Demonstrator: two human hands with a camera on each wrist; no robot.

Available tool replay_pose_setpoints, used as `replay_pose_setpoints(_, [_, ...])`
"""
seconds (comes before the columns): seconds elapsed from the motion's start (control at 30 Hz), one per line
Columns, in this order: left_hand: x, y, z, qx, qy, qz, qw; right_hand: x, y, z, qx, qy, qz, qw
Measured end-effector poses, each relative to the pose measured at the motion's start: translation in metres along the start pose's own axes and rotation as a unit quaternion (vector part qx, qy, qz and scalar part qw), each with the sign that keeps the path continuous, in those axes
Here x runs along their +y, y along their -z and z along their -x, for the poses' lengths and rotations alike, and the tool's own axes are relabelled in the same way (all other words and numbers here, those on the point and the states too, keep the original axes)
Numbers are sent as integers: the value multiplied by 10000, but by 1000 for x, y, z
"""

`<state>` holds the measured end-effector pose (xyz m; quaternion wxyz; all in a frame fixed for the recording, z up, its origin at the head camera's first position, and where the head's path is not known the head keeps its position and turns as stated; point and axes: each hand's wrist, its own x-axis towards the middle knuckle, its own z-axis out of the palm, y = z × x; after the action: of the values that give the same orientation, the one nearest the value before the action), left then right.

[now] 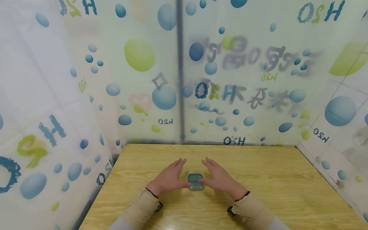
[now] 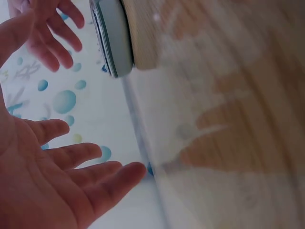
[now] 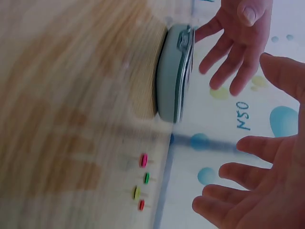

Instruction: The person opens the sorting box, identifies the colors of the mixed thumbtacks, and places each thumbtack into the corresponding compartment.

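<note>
A small grey-green case (image 1: 195, 182) with rounded corners and a divided, clear-looking top lies on the table between the two hands. My left hand (image 1: 169, 179) is on its left and my right hand (image 1: 223, 180) on its right, both with fingers spread and holding nothing. In the head view the thumb tips overlap the case's side edges. The left wrist view has a gap between the left hand (image 2: 62, 176) and the case (image 2: 114, 38). From the right wrist, the case (image 3: 170, 74) shows a clasp, and the right hand (image 3: 257, 186) is apart from it.
Several small coloured pieces, among them a pink one (image 3: 144, 160), a green one (image 3: 147, 178) and a yellow one (image 3: 137, 192), lie on the wooden table (image 1: 258, 166). Printed curtains (image 1: 138, 127) with blue and green dots surround the table's back and sides.
</note>
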<state>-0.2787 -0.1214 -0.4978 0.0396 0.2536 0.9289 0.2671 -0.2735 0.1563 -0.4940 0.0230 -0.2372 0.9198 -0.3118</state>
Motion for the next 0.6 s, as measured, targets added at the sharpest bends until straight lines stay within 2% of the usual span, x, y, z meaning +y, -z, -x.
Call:
replay_pose_setpoints(0.17, [3,-6,-2,-182,-187,291,9992,-7,-7,1,-294,174,-211,9992])
replay_pose_setpoints(0.33, [8,-11,-3,-478,-243,614,9967,-11,-13,1,-594,293,-119,9977])
replay_pose_setpoints(0.47, [11,-15,-5,-532,-252,638,9962,-13,-16,1,-636,354,-50,9973])
replay_pose_setpoints(0.6, [12,-19,-7,-456,-185,425,9979,-14,-21,1,-587,437,1,9973])
